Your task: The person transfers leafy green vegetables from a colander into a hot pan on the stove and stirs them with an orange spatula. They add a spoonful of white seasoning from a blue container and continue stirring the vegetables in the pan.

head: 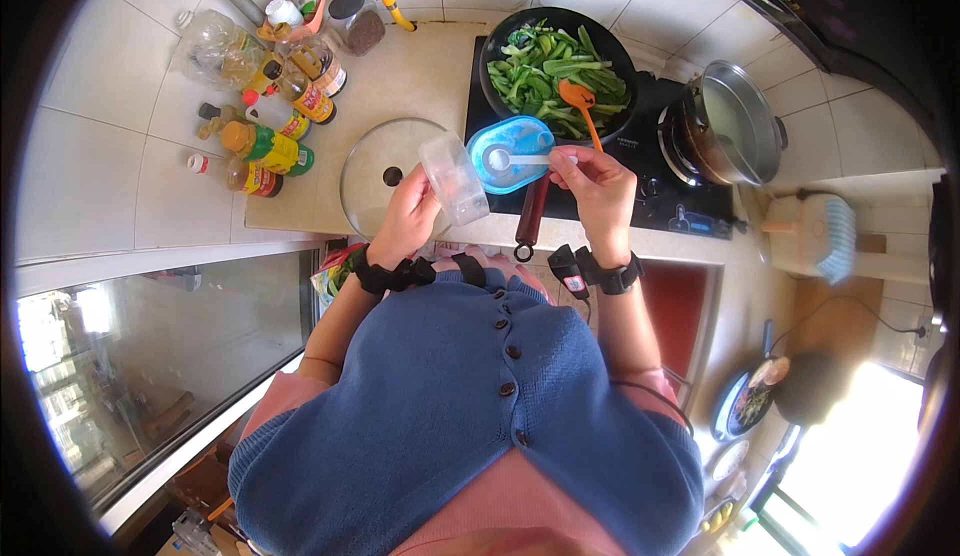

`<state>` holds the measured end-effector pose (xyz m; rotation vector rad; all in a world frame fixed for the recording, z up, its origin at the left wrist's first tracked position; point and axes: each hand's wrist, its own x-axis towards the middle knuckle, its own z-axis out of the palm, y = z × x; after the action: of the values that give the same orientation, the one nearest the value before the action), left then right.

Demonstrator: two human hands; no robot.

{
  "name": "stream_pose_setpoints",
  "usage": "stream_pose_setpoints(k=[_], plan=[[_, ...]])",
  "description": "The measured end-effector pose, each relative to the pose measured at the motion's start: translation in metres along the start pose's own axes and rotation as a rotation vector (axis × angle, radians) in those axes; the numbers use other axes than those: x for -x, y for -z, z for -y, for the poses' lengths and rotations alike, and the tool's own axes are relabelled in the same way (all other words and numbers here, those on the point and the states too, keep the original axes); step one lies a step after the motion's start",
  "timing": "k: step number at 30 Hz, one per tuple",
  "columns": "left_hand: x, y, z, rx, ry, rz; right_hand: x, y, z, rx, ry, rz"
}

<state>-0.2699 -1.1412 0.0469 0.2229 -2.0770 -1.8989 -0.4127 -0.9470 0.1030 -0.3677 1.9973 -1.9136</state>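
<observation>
My left hand [410,215] grips a clear plastic container [454,181] whose blue lid [507,140] is flipped back. Between the fingers of my right hand [596,188] is a small white measuring spoon [529,159] with white powder in its bowl, over the lid. Just beyond, a black frying pan [489,95] holds chopped leafy greens [551,68]. An orange spatula [577,95] rests in the greens, its handle over the pan's near rim. The pan's dark red handle [531,215] points toward me. What the container holds is hard to make out.
A glass lid [367,173] lies on the counter [420,53] left of the black hob [660,207]. Sauce bottles [277,151] and a dark-lidded jar [364,27] stand by the left wall. A steel pot [731,125] with cloudy liquid sits on the right burner.
</observation>
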Motion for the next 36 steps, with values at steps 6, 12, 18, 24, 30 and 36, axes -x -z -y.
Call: stream_pose_setpoints(k=[6,12,18,24,30,36], plan=[[-0.0002,-0.0003,0.0015,-0.020,-0.010,-0.009,-0.0025,0.0008,-0.0014,-0.048,-0.036,0.002],[-0.0039,-0.0002,0.0023,-0.020,0.009,0.006,-0.0050,0.0010,0.0009,-0.028,0.017,0.014],[-0.0021,-0.0005,0.0041,0.062,0.014,0.003,-0.0064,-0.0010,0.0038,0.014,0.048,0.011],[-0.0032,-0.0003,0.0014,0.018,-0.019,0.001,-0.0082,0.0000,0.0027,-0.002,0.022,0.021],[-0.0033,-0.0012,0.0055,0.028,-0.045,-0.003,-0.0088,0.0005,0.0020,0.021,0.011,0.008],[-0.0015,-0.0005,0.0092,0.030,-0.043,-0.011,-0.0082,0.0009,0.0018,0.004,0.008,0.028]])
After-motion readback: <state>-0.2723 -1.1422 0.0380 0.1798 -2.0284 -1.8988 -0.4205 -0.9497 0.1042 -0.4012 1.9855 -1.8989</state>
